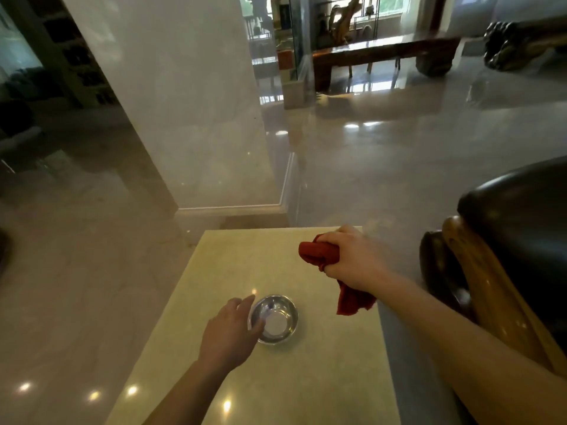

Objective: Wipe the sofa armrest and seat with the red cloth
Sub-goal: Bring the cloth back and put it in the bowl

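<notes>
head | right hand (pixel 352 259) grips red cloth (pixel 319 253) | left hand (pixel 230 329) open beside bowl (pixel 274 319)

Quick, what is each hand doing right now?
Left hand: open, fingers spread by the metal bowl, holding nothing.
Right hand: closed around the red cloth.
</notes>
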